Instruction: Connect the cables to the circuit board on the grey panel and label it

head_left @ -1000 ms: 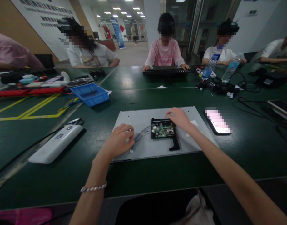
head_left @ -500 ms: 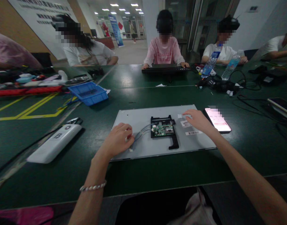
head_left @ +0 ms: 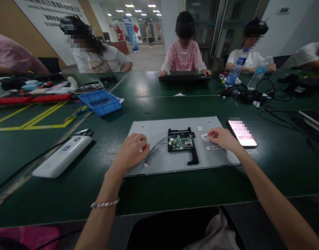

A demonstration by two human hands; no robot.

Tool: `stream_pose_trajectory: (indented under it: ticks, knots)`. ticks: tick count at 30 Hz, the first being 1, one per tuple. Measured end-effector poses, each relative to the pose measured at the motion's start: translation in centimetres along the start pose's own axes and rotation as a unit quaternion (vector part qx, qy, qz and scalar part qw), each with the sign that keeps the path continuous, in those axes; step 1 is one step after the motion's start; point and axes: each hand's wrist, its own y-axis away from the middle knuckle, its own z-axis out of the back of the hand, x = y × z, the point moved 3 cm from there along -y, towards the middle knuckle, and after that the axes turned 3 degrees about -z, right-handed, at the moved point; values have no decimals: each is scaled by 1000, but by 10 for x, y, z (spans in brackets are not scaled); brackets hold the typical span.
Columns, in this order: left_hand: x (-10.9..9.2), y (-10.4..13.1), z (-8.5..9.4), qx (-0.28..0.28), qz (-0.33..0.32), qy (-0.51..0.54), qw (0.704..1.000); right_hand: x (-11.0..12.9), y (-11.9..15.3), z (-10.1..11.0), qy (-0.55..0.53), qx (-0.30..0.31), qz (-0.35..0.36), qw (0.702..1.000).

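Observation:
A grey flat panel (head_left: 154, 128) lies on the table in front of me. On its middle sits a black bracket (head_left: 193, 158) with a green circuit board (head_left: 181, 143). From the board a thin grey cable (head_left: 158, 146) runs left, ending in a small white connector (head_left: 145, 165). Beside that cable, on the panel's left side, rests my left hand (head_left: 133, 149), loosely curled with a gap between thumb and fingers. My right hand (head_left: 221, 137) is over the printed label (head_left: 204, 137), its fingertips drawn together; anything between them is hidden. A barcode sticker (head_left: 213, 148) lies just below.
A lit phone (head_left: 242, 133) lies by the panel's right edge. To the left are a white power bank (head_left: 63, 156) and a blue tray (head_left: 100, 103). Water bottles (head_left: 236, 71) and tangled black cables (head_left: 242, 93) stand at the back right. A person in pink (head_left: 184, 57) sits opposite.
My right hand has moved down from near the small white square to the printed label, and its fingers have come together. My left hand has barely moved.

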Motion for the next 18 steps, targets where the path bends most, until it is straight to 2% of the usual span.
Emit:
stream_pose_trajectory:
  ticks: [3, 6, 11, 14, 18]
  knots:
    - [-4, -2, 1, -7, 6, -15, 1000, 3, 3, 3, 23, -31, 0, 999]
    - [-17, -10, 7, -2, 3, -37, 999, 4, 6, 5, 59, -56, -16, 997]
    - [-51, -45, 16, 26, -16, 8, 1000, 0, 6, 6, 121, -89, -43, 988]
    - [-59, -67, 6, 34, -20, 77, 996, -3, 4, 5, 128, -102, -43, 986]
    - [-50, -77, -25, 45, 1, 166, 985, -4, 6, 6, 141, -146, -38, 979]
